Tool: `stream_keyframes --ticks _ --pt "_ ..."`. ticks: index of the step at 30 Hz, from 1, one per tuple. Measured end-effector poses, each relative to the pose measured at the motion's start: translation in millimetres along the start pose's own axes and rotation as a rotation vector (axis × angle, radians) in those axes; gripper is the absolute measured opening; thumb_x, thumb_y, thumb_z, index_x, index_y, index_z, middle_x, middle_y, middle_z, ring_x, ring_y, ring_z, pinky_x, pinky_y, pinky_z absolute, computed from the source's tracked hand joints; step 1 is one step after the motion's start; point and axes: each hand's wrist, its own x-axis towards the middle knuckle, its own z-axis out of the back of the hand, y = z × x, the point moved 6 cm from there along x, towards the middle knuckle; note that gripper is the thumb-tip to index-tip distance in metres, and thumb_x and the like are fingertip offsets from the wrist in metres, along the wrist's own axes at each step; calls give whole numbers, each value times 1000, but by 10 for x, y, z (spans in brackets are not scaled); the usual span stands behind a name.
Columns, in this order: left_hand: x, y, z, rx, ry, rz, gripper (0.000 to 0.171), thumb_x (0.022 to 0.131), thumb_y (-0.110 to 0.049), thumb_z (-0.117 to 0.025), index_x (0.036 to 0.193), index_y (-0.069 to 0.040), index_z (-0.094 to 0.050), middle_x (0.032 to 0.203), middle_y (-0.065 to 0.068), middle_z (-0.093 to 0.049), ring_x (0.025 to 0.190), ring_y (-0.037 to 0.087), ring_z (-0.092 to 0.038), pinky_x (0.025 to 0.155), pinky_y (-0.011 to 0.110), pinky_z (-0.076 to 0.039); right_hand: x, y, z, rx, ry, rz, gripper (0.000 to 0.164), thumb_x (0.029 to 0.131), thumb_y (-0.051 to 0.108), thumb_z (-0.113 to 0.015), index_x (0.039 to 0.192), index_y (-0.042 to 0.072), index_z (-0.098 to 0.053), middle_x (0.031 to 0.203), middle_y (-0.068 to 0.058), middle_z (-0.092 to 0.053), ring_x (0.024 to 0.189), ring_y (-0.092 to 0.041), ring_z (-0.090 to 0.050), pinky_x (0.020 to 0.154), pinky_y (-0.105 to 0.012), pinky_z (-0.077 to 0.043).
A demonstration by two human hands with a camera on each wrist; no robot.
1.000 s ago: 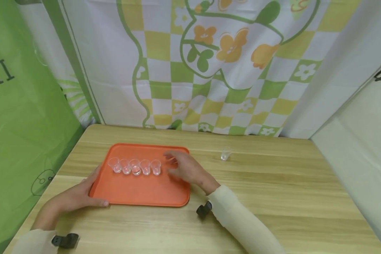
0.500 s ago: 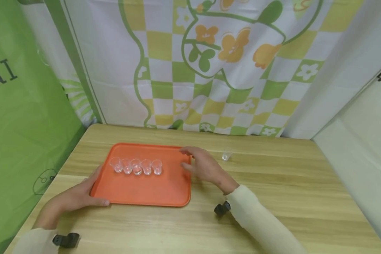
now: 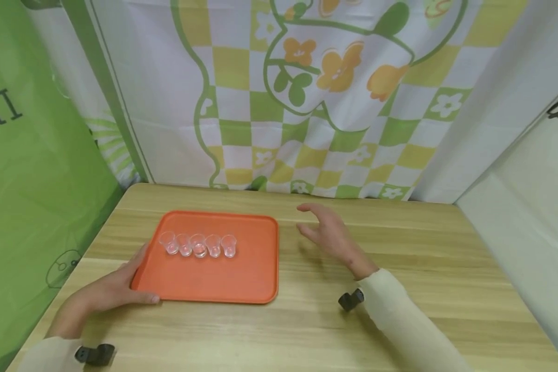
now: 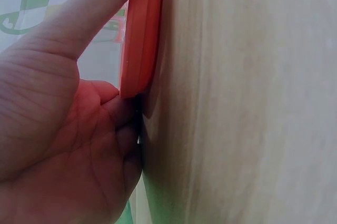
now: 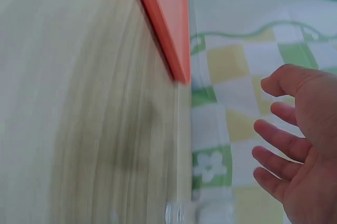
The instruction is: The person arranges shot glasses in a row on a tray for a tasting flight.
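Observation:
My left hand (image 3: 111,287) holds the near left corner of an orange tray (image 3: 223,284), thumb along the front rim and fingers at the left side. In the left wrist view the thumb lies against the edge of the tray (image 4: 141,39) and the fingers curl in beside its corner. A row of several small clear shot glasses (image 3: 200,246) stands upright on the tray. To the right of the tray, my right hand (image 3: 332,235) hovers over the table with fingers spread and nothing in its grasp. A clear shot glass (image 5: 175,213) shows at the bottom of the right wrist view; the right hand hides it in the head view.
The wooden table (image 3: 400,248) reaches back to a patterned curtain (image 3: 325,155). A green sheet (image 3: 37,181) hangs along the left side and a pale one (image 3: 535,196) along the right.
My right hand has moved right, from above the tray past its right rim to over the table, where it covers the lone shot glass. The left hand and tray have stayed put.

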Motion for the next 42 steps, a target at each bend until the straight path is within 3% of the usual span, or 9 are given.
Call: stream_keyframes --ticks 5,14,23,34,42 --pt "-6 -3 1 5 -5 -5 128 84 -35 -86 165 -11 9 162 39 -2 142 65 -12 106 79 -18 -44 -172 166 -40 -64 -25 44 94 13 -76 135 1 -63 134 -17 -64 127 -37 -57 103 -54 -46" --pt "-3 16 0 8 -4 4 128 84 -36 -86 165 -12 10 163 39 -2 142 65 -12 106 79 -18 -134 -442 306 -31 -67 -102 48 95 12 -75 138 -2 -59 139 -22 -60 132 -41 -51 107 -57 -41" --pt "6 52 -6 10 -1 14 128 84 -35 -86 165 -12 10 163 38 0 143 65 -11 106 79 -18 -199 -586 296 -8 -43 -108 55 92 7 -76 141 -6 -54 142 -26 -55 132 -46 -49 110 -58 -38" --pt "-6 32 -4 13 -6 14 127 84 -36 -86 165 -12 9 163 38 -1 142 66 -11 105 80 -19 -247 -710 258 49 4 -165 57 95 7 -73 145 -6 -49 147 -27 -50 129 -49 -50 103 -60 -45" --pt "-6 14 0 0 -2 1 127 84 -36 -86 165 -12 8 164 37 -2 143 64 -13 105 79 -21 -297 -781 217 107 41 -241 58 96 10 -73 145 -8 -47 141 -31 -54 113 -43 -64 96 -53 -53"
